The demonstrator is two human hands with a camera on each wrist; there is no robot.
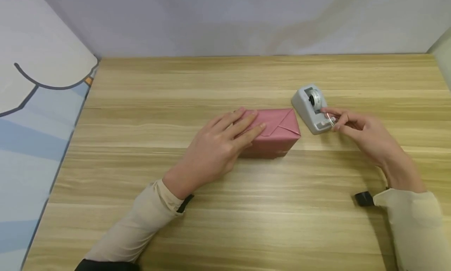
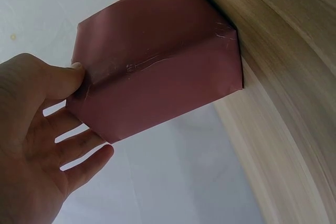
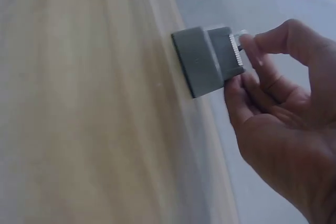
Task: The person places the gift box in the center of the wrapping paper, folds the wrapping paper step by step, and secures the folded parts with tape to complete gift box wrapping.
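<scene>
A box wrapped in pink paper [image 1: 271,124] sits on the wooden table, with folded flaps on its top. My left hand [image 1: 216,145] holds its left end, fingers laid across the top and thumb against a side, as the left wrist view shows. To the right of the box stands a grey tape dispenser [image 1: 305,108] with a roll of clear tape [image 1: 315,99]. My right hand [image 1: 368,136] pinches the tape's free end by the toothed cutter [image 3: 235,51]. In the right wrist view, other fingers lie beside the dispenser's front end.
The wooden table [image 1: 141,91] runs back to a pale wall [image 1: 211,24]. On the left is a panel with a blue and white cartoon print [image 1: 46,118]. A black strap end [image 1: 364,199] sticks out by the right sleeve.
</scene>
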